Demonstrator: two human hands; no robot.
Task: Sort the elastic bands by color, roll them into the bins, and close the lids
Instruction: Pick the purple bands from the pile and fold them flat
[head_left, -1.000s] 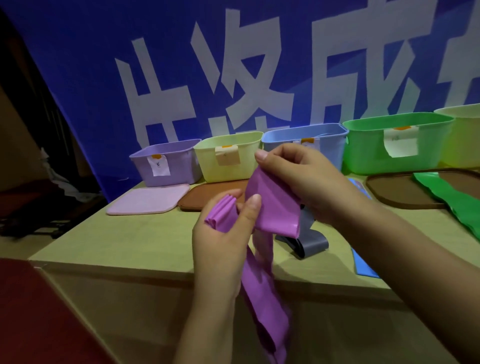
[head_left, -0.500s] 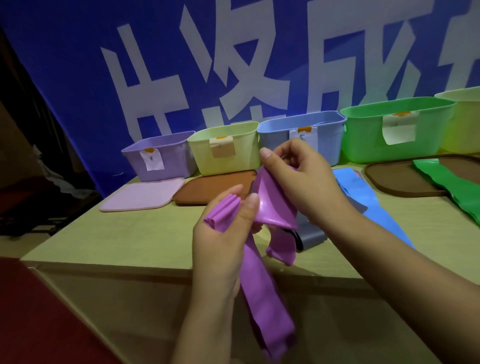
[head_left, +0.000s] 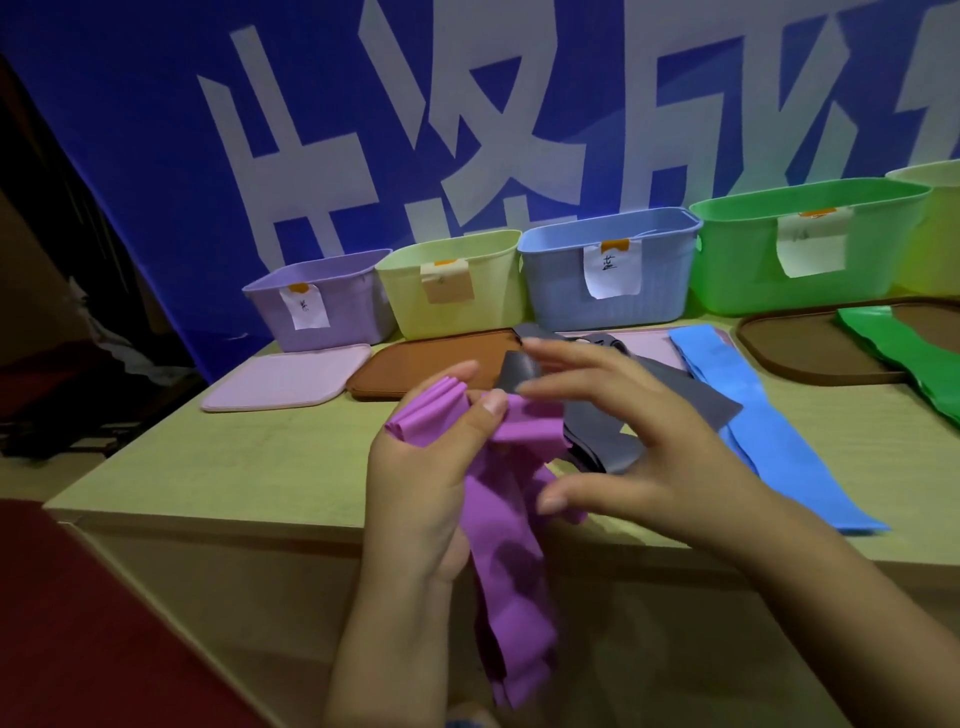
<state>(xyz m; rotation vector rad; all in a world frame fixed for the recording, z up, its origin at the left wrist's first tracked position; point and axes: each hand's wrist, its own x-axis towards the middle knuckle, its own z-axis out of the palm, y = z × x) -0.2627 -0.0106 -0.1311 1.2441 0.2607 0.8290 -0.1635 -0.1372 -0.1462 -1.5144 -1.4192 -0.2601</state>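
Above the wooden table (head_left: 249, 467), left hand (head_left: 431, 478) pinches the purple band (head_left: 511, 545); right hand (head_left: 639, 457) hovers released beside it.

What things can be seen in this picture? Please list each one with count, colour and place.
purple band: 1, purple, held in front of the table, its tail hanging down
grey band: 1, dark grey, on the table behind the hands
blue band: 1, blue, flat on the table, right of centre
green band: 1, green, far right, lying over a brown lid
bins: 5, purple, pale yellow, blue, green, yellow-green, in a back row, open
lids: 4 visible, two pink, two brown, before the bins
table: 1, light wood
banner: 1, blue with white characters, behind
left hand: pinches the folded purple end
right hand: fingers spread, open
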